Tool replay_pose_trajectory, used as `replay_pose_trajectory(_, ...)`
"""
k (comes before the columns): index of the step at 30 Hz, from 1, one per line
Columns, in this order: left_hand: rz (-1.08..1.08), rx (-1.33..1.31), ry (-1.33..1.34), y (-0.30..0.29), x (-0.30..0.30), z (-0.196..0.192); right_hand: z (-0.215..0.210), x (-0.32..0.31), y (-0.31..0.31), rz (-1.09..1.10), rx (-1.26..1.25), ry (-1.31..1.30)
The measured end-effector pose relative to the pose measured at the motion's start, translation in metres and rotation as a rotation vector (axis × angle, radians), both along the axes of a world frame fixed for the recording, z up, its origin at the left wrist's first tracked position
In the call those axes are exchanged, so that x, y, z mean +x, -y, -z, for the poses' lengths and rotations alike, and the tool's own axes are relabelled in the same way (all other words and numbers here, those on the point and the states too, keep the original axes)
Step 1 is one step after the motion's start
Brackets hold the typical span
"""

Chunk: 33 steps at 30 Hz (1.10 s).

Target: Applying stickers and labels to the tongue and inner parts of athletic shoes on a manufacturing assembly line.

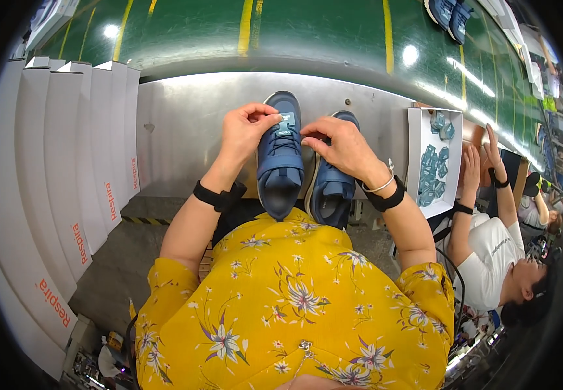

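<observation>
A blue lace-up shoe (281,153) lies in front of me, toe pointing away, its heel close to my body. On its laces rests a small light-teal tag (286,121). My left hand (245,133) pinches the tag's left edge between thumb and fingertips. At the shoe's right side, my right hand (343,147) is closed, thumb and fingertips drawn together beside the laces; what they hold, if anything, is too small to make out. The matching blue shoe (332,188) lies to the right, partly hidden under my right hand.
White shoeboxes (60,169) stand in a row on the left. An open white box (414,156) of teal tags (432,172) sits right of the metal table (184,123). Beyond runs a green conveyor (320,39) carrying blue shoes (449,16). A co-worker (489,260) is at the right.
</observation>
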<state>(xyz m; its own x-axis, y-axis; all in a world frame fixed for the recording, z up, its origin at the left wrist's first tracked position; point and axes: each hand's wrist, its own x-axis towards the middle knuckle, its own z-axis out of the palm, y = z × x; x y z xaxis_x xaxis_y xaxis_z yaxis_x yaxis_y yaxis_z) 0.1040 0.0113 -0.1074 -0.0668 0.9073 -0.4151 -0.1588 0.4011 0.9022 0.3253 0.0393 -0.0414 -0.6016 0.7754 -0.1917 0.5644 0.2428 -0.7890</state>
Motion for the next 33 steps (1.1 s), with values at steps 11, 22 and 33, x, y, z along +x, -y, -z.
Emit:
replay_pose_trajectory(11, -0.015, 0.398, -0.455, 0.028, 0.006, -0.041, -0.028, 0.025, 0.027, 0.262, 0.139, -0.120)
replay_pose_trajectory(22, 1.153, 1.173, -0.898, 0.074, 0.018, -0.120, 0.096, 0.057, 0.155, 1.218, -0.134, -0.543)
replay_pose_trajectory(33, 1.522, 1.462, -1.121, 0.026, 0.051, -0.103, 0.097, 0.074, 0.126, 0.865, 0.173, -0.292)
